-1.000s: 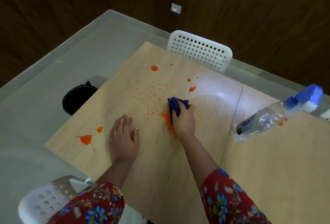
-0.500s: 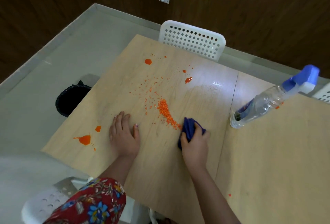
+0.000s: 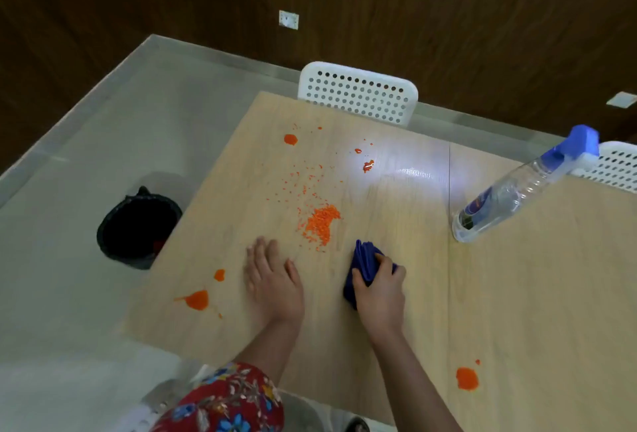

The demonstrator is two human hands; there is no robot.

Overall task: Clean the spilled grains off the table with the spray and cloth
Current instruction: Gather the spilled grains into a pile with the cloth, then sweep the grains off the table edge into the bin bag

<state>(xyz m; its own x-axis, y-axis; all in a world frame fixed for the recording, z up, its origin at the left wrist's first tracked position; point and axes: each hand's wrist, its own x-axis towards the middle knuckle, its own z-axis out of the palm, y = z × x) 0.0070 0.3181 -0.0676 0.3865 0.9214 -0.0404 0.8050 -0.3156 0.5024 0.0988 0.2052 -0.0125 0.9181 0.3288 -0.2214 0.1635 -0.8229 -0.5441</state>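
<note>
Light wood table (image 3: 379, 355) in two panels with a seam; white perforated chair (image 3: 358, 95) tucked at the far edge, second chair (image 3: 617, 166) at far right, partly hidden by the sprayer's blue head. Spray bottle (image 3: 510, 197) stands on its base just right of the seam, well apart from both hands. Main heap of orange grains (image 3: 320, 223) mid-table, loose scatter beyond it toward the far edge. Separate orange blobs (image 3: 197, 300) near the left edge, far edge and near right. Left hand (image 3: 272, 281) flat on the table, fingers straight, near the heap on its near-left side. Right hand (image 3: 379, 297) curled round the bunched blue cloth (image 3: 365, 261), cloth on the table just near-right of the heap, not touching it. Floral sleeve (image 3: 224, 400) at bottom. Containers: black-lined bin (image 3: 138, 228) on the floor beside the table's left edge, inside too dark to tell; bottle clear, fill level can't tell
</note>
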